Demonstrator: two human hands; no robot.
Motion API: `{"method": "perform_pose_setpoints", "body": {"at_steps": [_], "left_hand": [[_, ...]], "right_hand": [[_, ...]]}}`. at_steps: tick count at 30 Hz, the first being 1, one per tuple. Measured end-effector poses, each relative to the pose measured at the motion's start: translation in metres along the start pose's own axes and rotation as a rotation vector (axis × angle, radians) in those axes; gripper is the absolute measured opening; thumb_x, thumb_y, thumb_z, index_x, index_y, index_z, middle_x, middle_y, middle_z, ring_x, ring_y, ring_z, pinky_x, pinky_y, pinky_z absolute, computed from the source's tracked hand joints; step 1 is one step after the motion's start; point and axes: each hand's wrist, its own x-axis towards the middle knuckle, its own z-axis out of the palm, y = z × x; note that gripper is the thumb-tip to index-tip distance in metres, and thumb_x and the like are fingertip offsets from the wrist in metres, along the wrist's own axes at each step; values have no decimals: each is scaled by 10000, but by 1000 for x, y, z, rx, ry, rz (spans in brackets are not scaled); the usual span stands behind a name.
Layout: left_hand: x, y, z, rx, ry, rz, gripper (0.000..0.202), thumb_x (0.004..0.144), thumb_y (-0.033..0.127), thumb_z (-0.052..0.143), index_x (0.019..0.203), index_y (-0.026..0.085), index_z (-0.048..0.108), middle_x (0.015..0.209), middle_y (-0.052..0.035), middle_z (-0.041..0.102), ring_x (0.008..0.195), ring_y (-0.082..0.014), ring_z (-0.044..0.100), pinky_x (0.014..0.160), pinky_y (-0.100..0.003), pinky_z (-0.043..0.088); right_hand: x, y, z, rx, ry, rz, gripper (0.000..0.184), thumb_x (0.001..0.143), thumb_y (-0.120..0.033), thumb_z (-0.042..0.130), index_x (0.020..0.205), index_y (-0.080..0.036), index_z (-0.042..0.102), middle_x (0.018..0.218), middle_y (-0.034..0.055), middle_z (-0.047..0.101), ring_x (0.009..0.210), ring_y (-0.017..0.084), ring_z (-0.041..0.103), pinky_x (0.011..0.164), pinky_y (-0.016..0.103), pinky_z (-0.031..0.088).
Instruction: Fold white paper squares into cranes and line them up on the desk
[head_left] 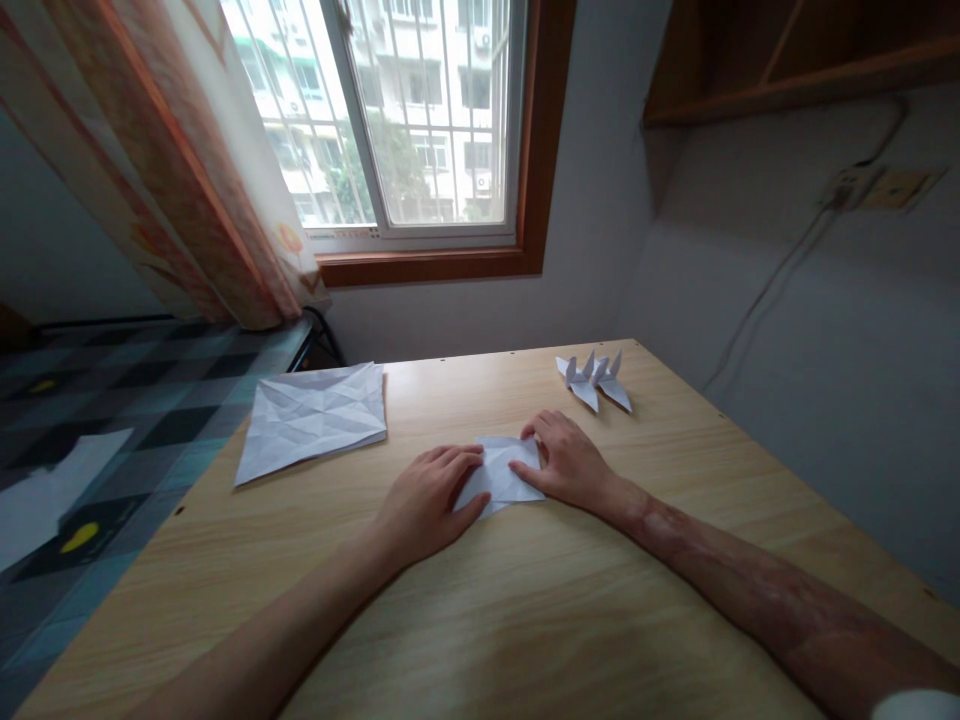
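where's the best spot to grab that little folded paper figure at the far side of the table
Probably pinch one of the raised points of the folded paper figure, coming from above. Its lower flaps lie flat on the table, leaving little edge to get under, while the points stand up free. The right hand is nearer.

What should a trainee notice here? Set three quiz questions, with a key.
1. True or false: the left hand and the right hand both rest on the folded paper.
2. The small paper figures lie: A) on the wooden table, far right B) on the windowsill C) on the floor
3. Fill in: the stack of creased sheets lies to the hands' ____.
Key: 1 true; 2 A; 3 left.
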Motion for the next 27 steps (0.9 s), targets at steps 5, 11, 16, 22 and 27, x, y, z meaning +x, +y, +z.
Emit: {"method": "perform_pose_setpoints", "body": {"at_steps": [5, 11, 16, 22, 27], "left_hand": [[1, 1, -2, 18, -21, -6, 281, 999, 356, 726, 1255, 245, 699, 1484, -120, 732, 1334, -338, 705, 1144, -544, 556], [2, 2, -4, 11, -22, 2, 261, 1008, 361, 714, 1250, 262, 712, 1411, -102, 755, 1282, -322, 716, 1120, -517, 557], [1, -1, -3, 25, -13, -9, 261, 1013, 381, 735, 1242, 255, 738, 1312, -103, 772, 1178, -311, 738, 1058, -493, 581], [2, -2, -3, 4, -2, 18, 298, 1041, 365, 708, 1319, 287, 781, 1351, -92, 793, 1216, -311, 745, 1091, -507, 586], [1, -2, -5, -6, 14, 23, 232, 1070, 347, 666, 1235, 300, 821, 1320, -73, 819, 1189, -296, 763, 1081, -501, 581]], "right_hand": [[4, 11, 3, 182, 12, 126, 127, 867, -184, 799, 948, -200, 703, 929, 37, 677, 895, 231, 614, 834, 367, 485], [3, 14, 2, 461, -22, 267, 116, 934, -289, 715, 1009, -201, 726, 801, -13, 652, 691, 165, 562, 636, 288, 458], [0, 10, -2, 664, -49, 269, 408, 965, -371, 736, 1332, -218, 643, 907, 12, 726, 888, 212, 713, 769, 310, 565], [-2, -1, -15, 782, -162, 99, 404, 1066, -503, 647, 1367, -237, 601, 1160, 91, 779, 1069, 260, 742, 902, 377, 591], [-2, -8, -23, 545, -246, -133, 353, 1092, -511, 598, 1239, -210, 709, 1145, 103, 774, 1035, 277, 709, 943, 400, 553]]}}
